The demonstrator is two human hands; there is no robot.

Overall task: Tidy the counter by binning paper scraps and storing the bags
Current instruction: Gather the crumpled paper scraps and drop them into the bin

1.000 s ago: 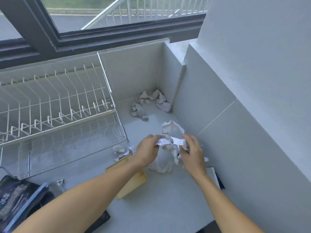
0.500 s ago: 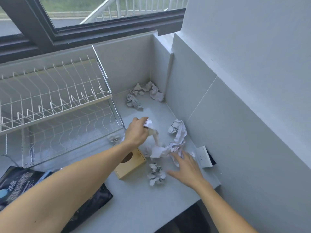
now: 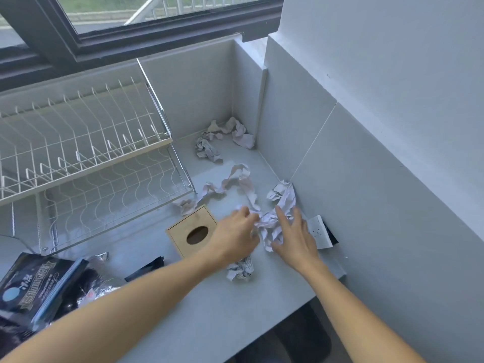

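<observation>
Several crumpled paper scraps lie on the grey counter (image 3: 199,310). My left hand (image 3: 235,238) and my right hand (image 3: 294,235) meet over one white wad (image 3: 269,226) near the right wall. The left fingers curl onto the wad's left side. My right fingers lie spread and straight across its right side. A long twisted paper strip (image 3: 231,180) runs behind the hands, and a printed paper ball (image 3: 239,269) sits under my left wrist. More scraps lie by the wall (image 3: 284,192) and in the far corner (image 3: 226,132). Dark foil bags (image 3: 39,289) lie at the lower left.
A wooden tissue box (image 3: 183,231) with an oval hole stands just left of my left hand. A white wire dish rack (image 3: 78,153) fills the left side. A white socket block (image 3: 319,230) sits against the right wall. The counter's front edge runs below my forearms.
My left hand has let go of the paper strip it held up and come down to the wad beside my right hand. The strip now lies on the counter.
</observation>
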